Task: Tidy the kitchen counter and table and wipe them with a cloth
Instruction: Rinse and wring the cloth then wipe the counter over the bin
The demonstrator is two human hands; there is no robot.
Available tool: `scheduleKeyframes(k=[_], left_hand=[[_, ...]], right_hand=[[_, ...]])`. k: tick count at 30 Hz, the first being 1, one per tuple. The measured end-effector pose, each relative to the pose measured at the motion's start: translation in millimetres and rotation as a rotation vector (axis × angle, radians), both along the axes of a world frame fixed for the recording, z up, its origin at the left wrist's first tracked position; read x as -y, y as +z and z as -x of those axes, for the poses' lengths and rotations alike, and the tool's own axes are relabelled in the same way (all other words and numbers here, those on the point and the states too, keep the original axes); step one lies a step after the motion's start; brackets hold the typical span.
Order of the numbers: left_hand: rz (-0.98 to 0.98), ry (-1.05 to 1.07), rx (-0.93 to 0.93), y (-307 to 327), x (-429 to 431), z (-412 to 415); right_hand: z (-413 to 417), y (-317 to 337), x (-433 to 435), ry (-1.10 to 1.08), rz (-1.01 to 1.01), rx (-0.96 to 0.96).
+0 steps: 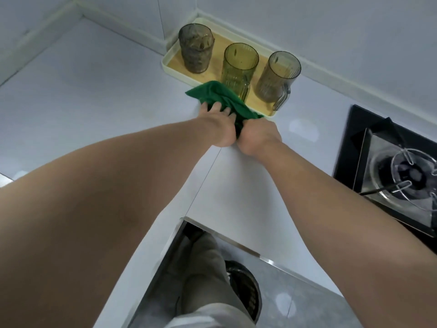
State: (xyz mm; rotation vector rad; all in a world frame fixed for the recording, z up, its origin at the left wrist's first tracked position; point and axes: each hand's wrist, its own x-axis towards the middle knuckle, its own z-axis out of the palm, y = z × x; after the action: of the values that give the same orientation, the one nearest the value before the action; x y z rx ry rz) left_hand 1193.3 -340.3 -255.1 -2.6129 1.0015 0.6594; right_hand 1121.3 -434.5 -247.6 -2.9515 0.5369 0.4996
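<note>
A green cloth [217,97] lies bunched on the white counter [94,102], right against the front edge of a cream tray [172,58]. My left hand [218,121] rests on the cloth's near part with its fingers spread over the fabric. My right hand [256,137] grips the cloth's near end, fingers curled around a dark fold. Both hands touch each other at the wrists' inner sides. The tray has a wooden floor and stands in the counter's back corner by the wall.
Three ribbed tumblers stand on the tray: a grey one [195,48], a yellow-green one [238,69] and a brownish mug with a handle [276,78]. A gas hob [392,169] is set into the counter at the right. The counter's inner corner edge [184,220] lies near my legs.
</note>
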Motion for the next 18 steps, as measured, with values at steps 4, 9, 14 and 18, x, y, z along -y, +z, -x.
scheduleKeyframes(k=[4, 9, 14, 18], left_hand=[[-0.027, -0.174, 0.025, 0, -8, -6], [-0.028, -0.286, -0.031, 0, -27, 2], [-0.012, -0.275, -0.117, 11, -69, 25], [-0.056, -0.276, -0.116, 13, -101, 47]], right_hand=[[8, 4, -10, -0.022, -0.021, -0.036], [30, 11, -42, 0.064, -0.027, -0.087], [56, 16, -76, 0.099, -0.144, -0.095], [74, 20, -104, 0.139, -0.220, -0.127]])
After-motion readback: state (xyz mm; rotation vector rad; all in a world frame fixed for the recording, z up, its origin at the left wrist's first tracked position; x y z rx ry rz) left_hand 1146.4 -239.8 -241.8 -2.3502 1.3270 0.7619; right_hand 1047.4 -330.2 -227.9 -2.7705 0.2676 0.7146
